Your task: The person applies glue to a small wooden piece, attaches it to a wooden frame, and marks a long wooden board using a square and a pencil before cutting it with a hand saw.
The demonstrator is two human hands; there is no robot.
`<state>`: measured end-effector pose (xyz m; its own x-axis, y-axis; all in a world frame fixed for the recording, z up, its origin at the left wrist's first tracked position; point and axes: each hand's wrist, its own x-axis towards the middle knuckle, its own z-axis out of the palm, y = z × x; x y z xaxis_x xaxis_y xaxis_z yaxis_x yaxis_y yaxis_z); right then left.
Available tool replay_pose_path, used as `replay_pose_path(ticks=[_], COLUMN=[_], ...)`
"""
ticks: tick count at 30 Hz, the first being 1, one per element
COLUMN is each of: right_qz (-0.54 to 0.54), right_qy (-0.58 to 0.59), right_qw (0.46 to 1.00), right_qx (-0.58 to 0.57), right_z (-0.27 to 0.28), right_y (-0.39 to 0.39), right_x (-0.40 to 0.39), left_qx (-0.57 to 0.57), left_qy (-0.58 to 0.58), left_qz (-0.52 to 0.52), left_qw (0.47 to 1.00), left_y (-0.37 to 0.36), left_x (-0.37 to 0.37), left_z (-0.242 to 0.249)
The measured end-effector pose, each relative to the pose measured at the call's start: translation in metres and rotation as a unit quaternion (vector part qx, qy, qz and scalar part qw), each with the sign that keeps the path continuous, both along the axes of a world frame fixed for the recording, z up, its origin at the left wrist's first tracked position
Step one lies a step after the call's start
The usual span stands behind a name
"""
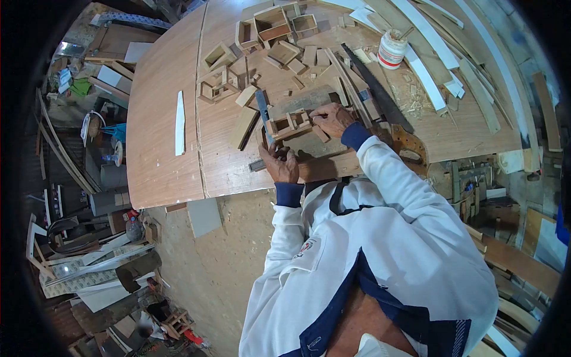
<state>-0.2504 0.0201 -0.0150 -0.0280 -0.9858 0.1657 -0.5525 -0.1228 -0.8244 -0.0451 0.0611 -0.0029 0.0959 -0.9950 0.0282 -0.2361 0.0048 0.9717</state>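
A small wooden frame (289,125) with crosspieces lies on a board (309,98) near the table's front edge. My right hand (334,121) is closed at the frame's right end, fingertips pinched against it. Just below the frame's left end, my left hand (281,163) has its fingers curled together; what they hold, if anything, is too dark to make out. A blue-grey metal strip (262,107) runs from behind the frame down toward my left hand. Beside my right fingers lies a small wood block (321,134).
Several small wooden boxes (273,22) and offcuts lie at the back. A handsaw (380,92) rests on the right, near a white glue jar (392,50) with a stick in it. Long strips (425,35) cover the far right. A white strip (180,123) lies left.
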Motion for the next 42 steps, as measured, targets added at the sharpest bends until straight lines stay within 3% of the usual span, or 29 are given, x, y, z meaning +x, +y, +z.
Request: replay_pose_path(ticks=[5, 11, 13, 17, 20, 22, 29, 32, 35, 37, 38, 40, 42], right_qz=[-0.022, 0.024, -0.014, -0.03, 0.011, -0.059, -0.062, -0.094, -0.109, -0.103, -0.103, -0.063, -0.058], right_qy=[0.005, 0.073, 0.006, -0.004, 0.095, 0.024, 0.02, -0.048, -0.088, -0.107, -0.106, -0.101, -0.139], right_qw=[1.0, 0.997, 1.0, 0.999, 0.993, 0.984, 0.987, 0.987, 0.986, 0.988, 0.988, 0.991, 0.986], right_qx=[0.021, -0.007, -0.009, 0.04, 0.064, 0.167, 0.147, 0.123, 0.088, 0.044, 0.043, 0.061, 0.072], right_z=[0.004, -0.002, -0.006, -0.005, -0.006, 0.008, 0.018, 0.032, 0.03, 0.026, 0.02, 0.012, 0.009], right_y=[0.005, 0.004, 0.002, -0.003, -0.011, -0.011, -0.008, -0.002, 0.003, 0.006, 0.008, 0.012, 0.021], right_x=[0.002, 0.001, 0.003, 0.003, 0.005, 0.008, 0.008, 0.002, -0.007, -0.016, -0.02, -0.025, -0.028], left_qx=[-0.009, -0.005, -0.015, -0.015, -0.014, -0.014, -0.025, 0.001, 0.002, -0.084, -0.085, -0.185, -0.188], left_qy=[-0.029, -0.028, -0.036, -0.031, -0.044, -0.05, -0.007, 0.007, -0.062, -0.216, -0.215, -0.319, -0.302], left_qz=[-0.006, -0.006, -0.004, 0.002, 0.001, 0.006, 0.017, 0.015, 0.006, 0.004, 0.004, -0.058, -0.079], left_qw=[1.0, 1.0, 0.999, 0.999, 0.999, 0.999, 1.0, 1.0, 0.998, 0.973, 0.973, 0.928, 0.931], left_y=[0.0, 0.0, 0.0, 0.001, 0.001, 0.0, 0.001, -0.001, -0.007, -0.012, -0.015, -0.024, -0.034], left_x=[0.003, 0.003, 0.004, 0.003, 0.003, 0.002, 0.001, 0.0, 0.005, 0.008, 0.01, 0.016, 0.022], left_z=[-0.003, -0.004, -0.005, -0.003, -0.004, -0.006, -0.005, 0.005, 0.01, 0.011, 0.013, 0.018, 0.01])
